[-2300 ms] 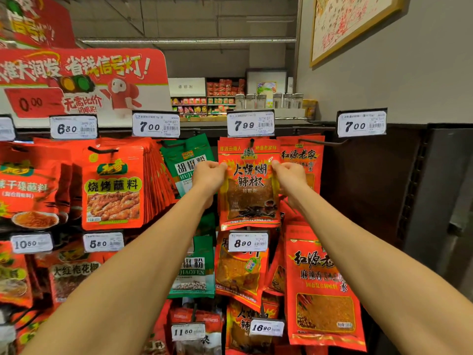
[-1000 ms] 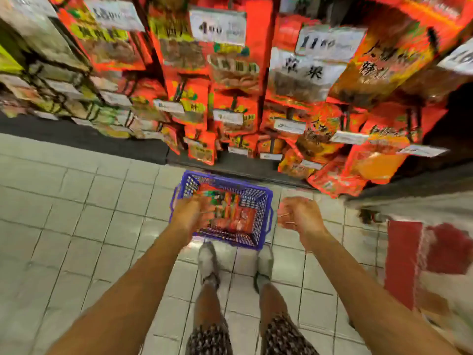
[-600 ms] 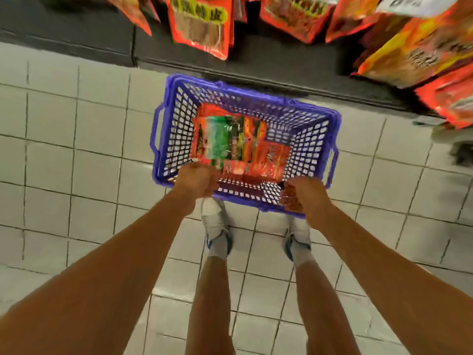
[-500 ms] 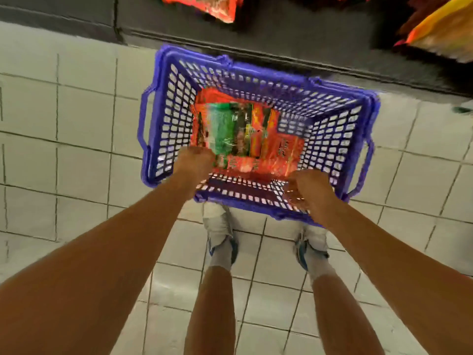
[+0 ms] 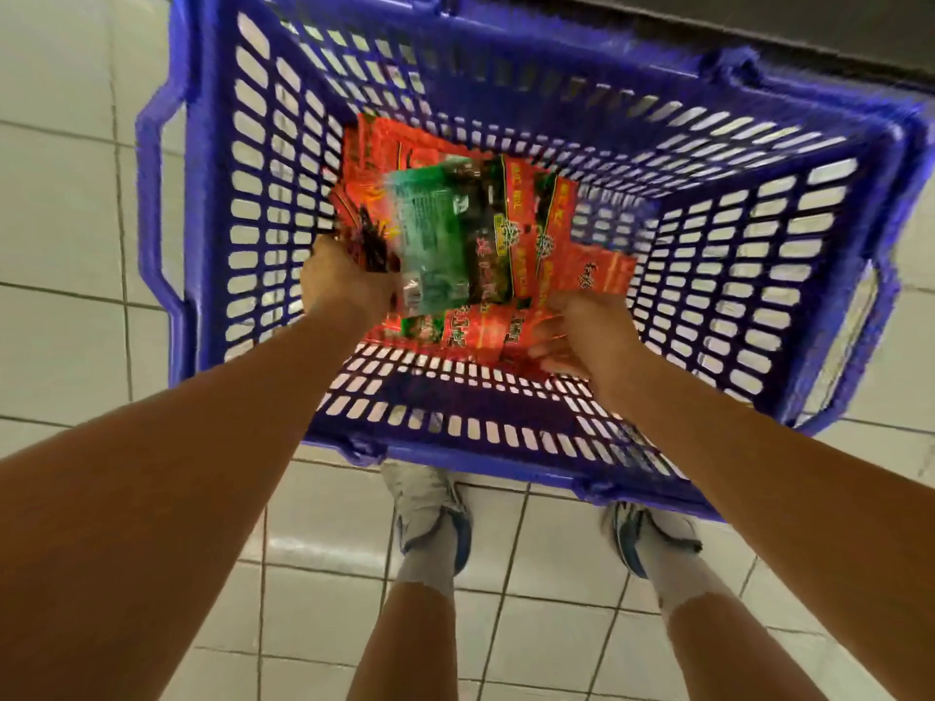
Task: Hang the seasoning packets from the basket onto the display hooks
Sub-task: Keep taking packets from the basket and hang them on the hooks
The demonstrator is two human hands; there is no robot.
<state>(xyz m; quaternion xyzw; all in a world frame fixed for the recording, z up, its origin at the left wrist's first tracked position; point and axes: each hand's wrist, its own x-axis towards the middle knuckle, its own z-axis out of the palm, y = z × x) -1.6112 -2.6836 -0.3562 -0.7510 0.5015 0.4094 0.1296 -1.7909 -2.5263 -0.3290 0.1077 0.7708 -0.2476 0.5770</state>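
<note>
A blue plastic basket [image 5: 511, 442] stands on the tiled floor in front of my feet. On its bottom lies a loose pile of seasoning packets, mostly red ones [image 5: 589, 268], with a green packet [image 5: 432, 230] on top. My left hand [image 5: 344, 290] is down in the basket at the pile's left edge, its fingers curled round the near corner of the green packet. My right hand [image 5: 582, 336] is at the pile's near right side and pinches the edge of a red packet [image 5: 485, 328]. The display hooks are out of view.
Pale floor tiles [image 5: 60, 220] surround the basket. The dark base of the display rack [image 5: 759, 22] runs along the top, just behind the basket's far rim. My white shoes [image 5: 430, 508] stand close to the near rim.
My view dropped from the hanging packets on the hooks to the basket on the floor. Both hands came down from the rack, crossed the near rim and took hold of packets inside.
</note>
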